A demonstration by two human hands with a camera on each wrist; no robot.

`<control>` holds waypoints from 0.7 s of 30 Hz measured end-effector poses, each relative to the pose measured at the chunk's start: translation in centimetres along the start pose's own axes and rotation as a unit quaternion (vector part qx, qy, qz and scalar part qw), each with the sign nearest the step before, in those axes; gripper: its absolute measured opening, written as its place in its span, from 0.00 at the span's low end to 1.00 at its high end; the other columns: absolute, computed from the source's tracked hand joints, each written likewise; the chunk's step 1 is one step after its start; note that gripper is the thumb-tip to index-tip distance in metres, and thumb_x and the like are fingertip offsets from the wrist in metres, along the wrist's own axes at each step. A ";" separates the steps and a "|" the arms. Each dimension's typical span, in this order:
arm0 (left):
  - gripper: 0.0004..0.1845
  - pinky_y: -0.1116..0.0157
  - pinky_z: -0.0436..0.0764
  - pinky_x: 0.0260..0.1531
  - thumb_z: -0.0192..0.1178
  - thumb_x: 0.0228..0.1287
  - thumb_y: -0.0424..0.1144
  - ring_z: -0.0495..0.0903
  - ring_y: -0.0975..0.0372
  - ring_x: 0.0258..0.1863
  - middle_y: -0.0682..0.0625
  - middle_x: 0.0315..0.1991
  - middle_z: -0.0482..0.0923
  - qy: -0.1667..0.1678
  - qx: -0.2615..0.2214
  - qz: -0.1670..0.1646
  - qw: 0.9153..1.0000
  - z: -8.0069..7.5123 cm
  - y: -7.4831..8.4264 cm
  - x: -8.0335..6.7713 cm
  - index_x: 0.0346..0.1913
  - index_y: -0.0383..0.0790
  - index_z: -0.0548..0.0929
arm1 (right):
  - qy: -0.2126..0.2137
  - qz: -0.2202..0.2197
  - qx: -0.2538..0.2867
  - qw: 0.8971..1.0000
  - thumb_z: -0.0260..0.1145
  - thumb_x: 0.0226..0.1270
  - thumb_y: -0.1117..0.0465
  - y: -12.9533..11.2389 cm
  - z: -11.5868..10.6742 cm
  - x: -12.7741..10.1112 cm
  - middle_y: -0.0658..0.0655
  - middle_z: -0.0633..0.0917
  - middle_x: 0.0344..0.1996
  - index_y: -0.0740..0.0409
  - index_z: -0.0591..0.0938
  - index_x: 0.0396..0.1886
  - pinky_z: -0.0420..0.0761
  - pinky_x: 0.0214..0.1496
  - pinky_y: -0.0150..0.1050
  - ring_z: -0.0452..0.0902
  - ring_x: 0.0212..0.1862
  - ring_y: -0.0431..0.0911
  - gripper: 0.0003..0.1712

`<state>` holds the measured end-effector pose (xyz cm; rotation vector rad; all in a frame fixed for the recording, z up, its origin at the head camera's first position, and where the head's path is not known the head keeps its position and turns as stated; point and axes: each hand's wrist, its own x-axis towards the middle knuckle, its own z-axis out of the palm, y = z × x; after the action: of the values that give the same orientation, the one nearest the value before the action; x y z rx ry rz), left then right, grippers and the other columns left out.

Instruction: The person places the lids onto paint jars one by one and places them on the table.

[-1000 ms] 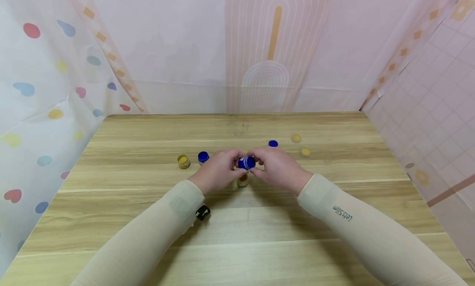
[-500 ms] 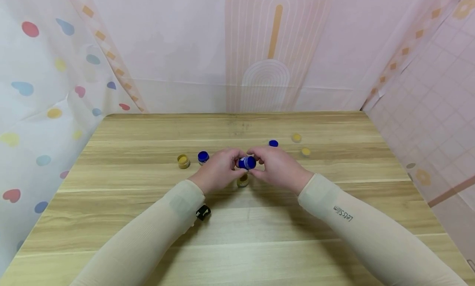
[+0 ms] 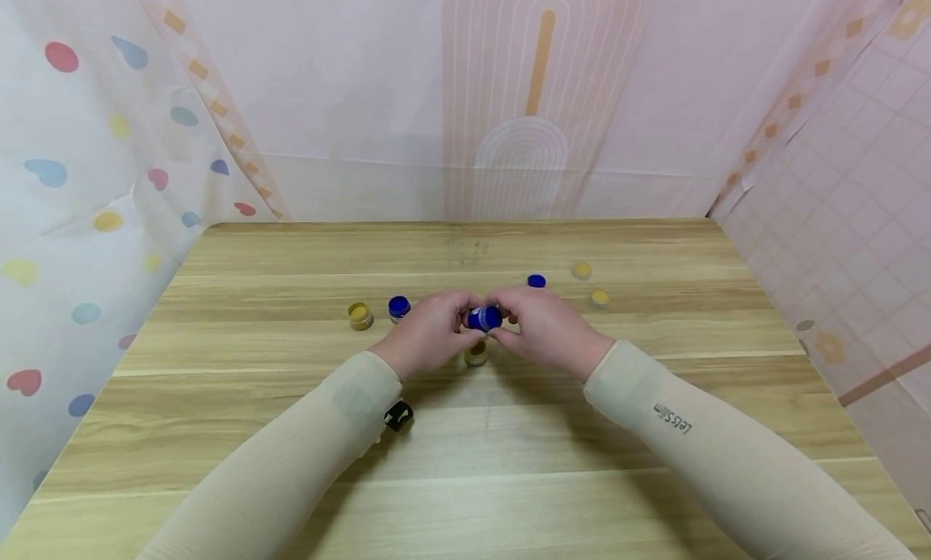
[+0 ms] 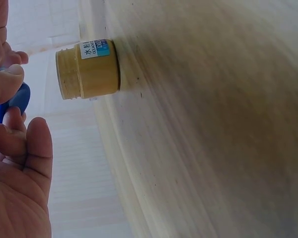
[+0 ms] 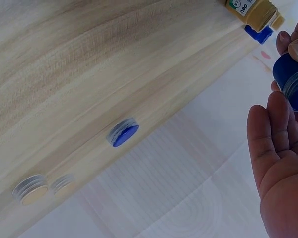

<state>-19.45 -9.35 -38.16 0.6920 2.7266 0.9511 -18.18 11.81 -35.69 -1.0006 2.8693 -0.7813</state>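
head: my left hand (image 3: 429, 334) and right hand (image 3: 541, 327) both pinch the blue jar (image 3: 483, 318) just above the table (image 3: 655, 431); yellow jar (image 3: 476, 353) right under it.
left wrist: fingers (image 4: 20, 148) curled, yellow jar (image 4: 88, 69) nearby.
right wrist: blue jar (image 5: 293, 79) at my fingertips; a blue lid (image 5: 123, 134) lies well apart.

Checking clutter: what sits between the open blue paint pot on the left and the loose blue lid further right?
Head view: both hands, left hand and right hand, gripping a small blue pot.
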 end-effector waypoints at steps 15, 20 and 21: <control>0.13 0.63 0.78 0.37 0.68 0.73 0.43 0.76 0.60 0.36 0.51 0.39 0.79 0.002 0.002 0.001 1.000 0.1 0.1 0.0 0.55 0.44 0.84 | -0.004 -0.010 -0.015 1.000 0.77 0.67 0.60 0.2 0.1 -0.1 0.53 0.89 0.51 0.56 0.83 0.59 0.85 0.52 0.42 0.86 0.48 0.50 0.22; 0.14 0.63 0.78 0.37 0.68 0.73 0.43 0.76 0.60 0.36 0.51 0.39 0.79 0.002 0.004 0.005 1.000 0.1 0.1 0.0 0.56 0.43 0.84 | -0.002 -0.017 -0.013 1.000 0.76 0.68 0.61 0.3 0.1 -0.1 0.53 0.89 0.50 0.55 0.84 0.58 0.85 0.53 0.42 0.85 0.48 0.50 0.20; 0.14 0.63 0.78 0.37 0.68 0.73 0.43 0.76 0.60 0.36 0.51 0.40 0.79 0.002 0.004 0.006 1.000 0.1 0.1 0.0 0.56 0.43 0.84 | -0.002 -0.017 -0.013 1.000 0.76 0.68 0.61 0.3 0.1 -0.1 0.53 0.89 0.50 0.55 0.84 0.58 0.85 0.53 0.42 0.85 0.48 0.50 0.20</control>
<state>-19.41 -9.25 -38.17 0.7084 2.7351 0.9455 -18.21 12.03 -35.88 -1.0562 2.8736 -0.7441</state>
